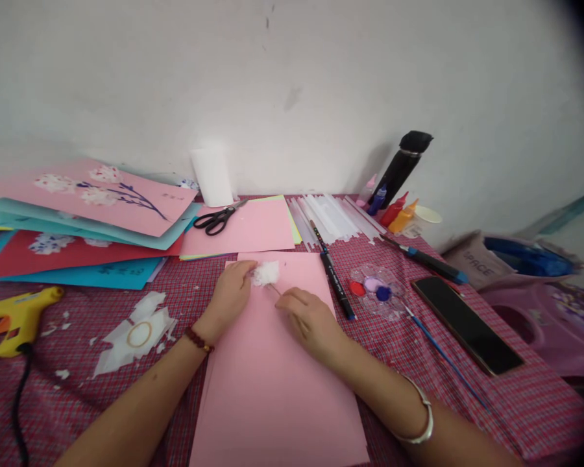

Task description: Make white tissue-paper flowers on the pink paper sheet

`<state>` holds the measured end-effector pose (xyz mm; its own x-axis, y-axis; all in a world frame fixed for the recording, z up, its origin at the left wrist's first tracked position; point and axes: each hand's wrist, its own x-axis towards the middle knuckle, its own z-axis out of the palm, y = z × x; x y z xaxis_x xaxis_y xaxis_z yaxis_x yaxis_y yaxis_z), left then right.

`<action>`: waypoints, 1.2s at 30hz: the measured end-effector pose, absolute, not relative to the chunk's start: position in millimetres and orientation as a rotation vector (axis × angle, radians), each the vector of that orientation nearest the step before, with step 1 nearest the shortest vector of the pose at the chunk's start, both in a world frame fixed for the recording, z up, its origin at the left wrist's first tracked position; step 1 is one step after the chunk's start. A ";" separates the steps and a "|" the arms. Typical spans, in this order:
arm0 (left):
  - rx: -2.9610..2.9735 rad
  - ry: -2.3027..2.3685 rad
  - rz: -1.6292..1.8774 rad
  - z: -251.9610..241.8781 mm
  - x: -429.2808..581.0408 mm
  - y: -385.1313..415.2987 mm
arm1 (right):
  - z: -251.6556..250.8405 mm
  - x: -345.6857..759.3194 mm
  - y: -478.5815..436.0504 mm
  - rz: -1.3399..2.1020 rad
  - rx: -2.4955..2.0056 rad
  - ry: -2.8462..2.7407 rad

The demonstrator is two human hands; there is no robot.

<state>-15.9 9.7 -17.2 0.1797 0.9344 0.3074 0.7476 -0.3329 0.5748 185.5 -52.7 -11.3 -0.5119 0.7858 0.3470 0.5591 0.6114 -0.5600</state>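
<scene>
A pink sheet of paper [277,383] lies lengthwise in front of me, with other sheets under its edges. Near its far end sits a crumpled tuft of white tissue paper [267,272]. My left hand [230,295] rests at the tuft's left side, its fingers drawn together on the tissue edge; the fingertips are partly hidden. From the right, my right hand [314,324] pinches a thin stick [274,288], whose tip points into the tuft. The stick is too small to name exactly.
Left are a yellow glue gun [22,318], torn tissue [139,331] and decorated cards [102,201]. Scissors [219,219] lie behind. To the right are a marker [338,285], paint palette [376,290], paintbrush [445,357], phone [467,324], glue sticks [328,217] and a black bottle [401,168].
</scene>
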 end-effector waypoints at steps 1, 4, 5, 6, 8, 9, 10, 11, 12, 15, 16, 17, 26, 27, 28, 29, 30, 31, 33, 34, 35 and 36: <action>2.164 1.604 0.910 -17.4 -16.1 9.5 | -8.9 184.7 -54.6 0.420 -1.082 -2.369; 2.162 1.601 0.936 -18.2 -16.4 8.8 | -1.9 181.2 -59.6 0.192 -1.162 -2.618; 2.164 1.596 0.944 -18.3 -16.4 8.8 | -0.2 180.0 -60.8 0.157 -1.186 -2.654; 2.165 1.589 0.952 -18.4 -16.3 8.9 | 0.9 179.0 -61.5 0.142 -1.203 -2.669; 2.165 1.573 0.969 -18.2 -16.1 9.1 | 1.0 177.8 -61.9 0.149 -1.222 -2.665; 2.162 1.566 0.978 -18.0 -15.9 9.3 | 0.0 177.8 -61.5 0.167 -1.223 -2.652; 2.158 1.561 0.987 -17.6 -15.8 9.3 | -1.5 178.2 -60.7 0.196 -1.217 -2.629; 2.153 1.557 0.993 -17.1 -15.7 9.3 | -3.4 179.0 -59.6 0.239 -1.200 -2.593; 2.146 1.554 0.999 -16.6 -15.7 9.3 | -5.3 180.3 -58.1 0.303 -1.173 -2.536; 2.111 1.559 1.008 -15.9 -16.3 9.0 | -8.9 186.6 -52.3 0.632 -1.020 -2.231; 2.092 1.565 1.012 -16.2 -16.5 8.9 | -8.6 189.4 -50.3 0.751 -0.972 -2.114; 2.069 1.572 1.016 -16.7 -16.7 8.8 | -7.6 192.3 -48.4 0.858 -0.944 -2.006; 1.870 1.634 0.927 -10.9 -34.2 17.6 | 3.4 213.3 -34.5 1.350 -1.005 -1.490; 1.872 1.634 0.886 -8.1 -38.7 18.7 | 1.8 214.5 -33.4 1.383 -0.973 -1.447; 1.881 1.634 0.838 -5.6 -42.7 19.1 | -0.1 215.4 -32.6 1.423 -0.939 -1.400; 1.896 1.638 0.789 -3.4 -45.3 18.7 | -2.0 216.1 -32.1 1.465 -0.908 -1.353; 1.917 1.648 0.744 -1.9 -46.4 17.6 | -3.5 216.6 -31.7 1.503 -0.882 -1.313; 1.939 1.665 0.705 -0.9 -45.6 15.9 | -4.6 216.9 -31.7 1.537 -0.862 -1.281; 1.988 1.695 0.639 0.6 -40.4 12.3 | -4.9 217.3 -32.1 1.580 -0.839 -1.246; 2.011 1.698 0.606 1.7 -37.2 11.2 | -4.2 217.5 -32.4 1.592 -0.832 -1.242; 2.033 1.692 0.571 3.7 -35.0 10.8 | -3.1 217.8 -32.6 1.604 -0.828 -1.242; 2.054 1.680 0.534 6.7 -34.5 11.4 | -2.0 218.2 -32.8 1.616 -0.825 -1.245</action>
